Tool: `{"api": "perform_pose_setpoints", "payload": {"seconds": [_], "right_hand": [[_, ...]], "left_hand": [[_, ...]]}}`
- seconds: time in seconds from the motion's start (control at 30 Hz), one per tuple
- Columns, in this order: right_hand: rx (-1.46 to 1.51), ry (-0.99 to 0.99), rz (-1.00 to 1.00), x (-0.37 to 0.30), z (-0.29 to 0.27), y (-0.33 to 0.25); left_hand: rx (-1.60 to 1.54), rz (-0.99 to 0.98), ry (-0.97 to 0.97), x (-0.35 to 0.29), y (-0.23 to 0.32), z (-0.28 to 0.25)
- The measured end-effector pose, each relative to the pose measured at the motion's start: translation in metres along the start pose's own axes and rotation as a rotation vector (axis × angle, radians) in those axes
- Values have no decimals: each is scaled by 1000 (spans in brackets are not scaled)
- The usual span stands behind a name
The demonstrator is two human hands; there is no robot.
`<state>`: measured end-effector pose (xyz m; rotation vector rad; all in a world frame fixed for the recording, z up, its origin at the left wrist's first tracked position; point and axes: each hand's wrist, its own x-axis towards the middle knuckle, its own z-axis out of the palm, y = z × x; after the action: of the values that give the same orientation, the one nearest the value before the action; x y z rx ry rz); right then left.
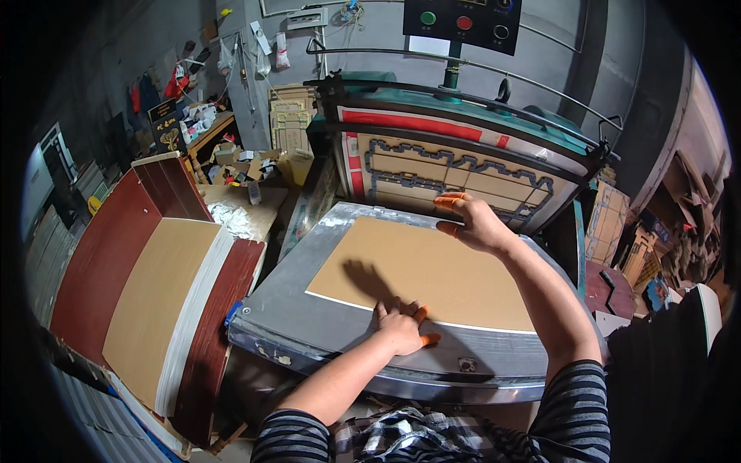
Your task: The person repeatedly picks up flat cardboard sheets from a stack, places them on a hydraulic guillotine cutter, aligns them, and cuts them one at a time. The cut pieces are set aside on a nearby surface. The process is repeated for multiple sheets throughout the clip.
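A flat brown cardboard sheet (417,266) with a white near edge lies on the grey metal platen (270,309) of a die-cutting press. My left hand (401,329) rests at the sheet's near edge, its fingers spread and some tips covered in orange. Over the sheet's far right part, my right hand (477,224) is raised with thumb and fingers apart and nothing between them; orange covers its fingertips too. Behind the sheet, a cutting die board (463,179) with dark outlined shapes stands upright in the press. My right arm hides part of the sheet's right side.
To the left, a stack of brown sheets (158,282) sits in a dark red wooden holder (100,262). A control panel (461,23) with coloured buttons rises above the press. A cluttered workbench (208,133) stands back left; cardboard scraps (695,224) pile up at right.
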<state>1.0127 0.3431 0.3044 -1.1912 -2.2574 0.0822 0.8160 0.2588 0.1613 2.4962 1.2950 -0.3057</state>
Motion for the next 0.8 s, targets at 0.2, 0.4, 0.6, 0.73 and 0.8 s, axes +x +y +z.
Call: {"api": "perform_pose_setpoints", "payload": {"seconds": [0.2,0.4,0.6,0.73,0.8], "right_hand": [[77,-48,310,-11,-3,-1],[-372,-628,1055,-133,72,34],[-280,-532,1086,-189,85,51],[-258,-600,1069,-182,81,56],[-222,-592,1060,-178,78,52]], "left_hand": [[26,-33,-111,9,4,-2],[44,17,49,-2,0,-5],[-41,19,55,-4,9,-10],[-33,126,128,-1,3,2],[13,235,130,1,-1,2]]}}
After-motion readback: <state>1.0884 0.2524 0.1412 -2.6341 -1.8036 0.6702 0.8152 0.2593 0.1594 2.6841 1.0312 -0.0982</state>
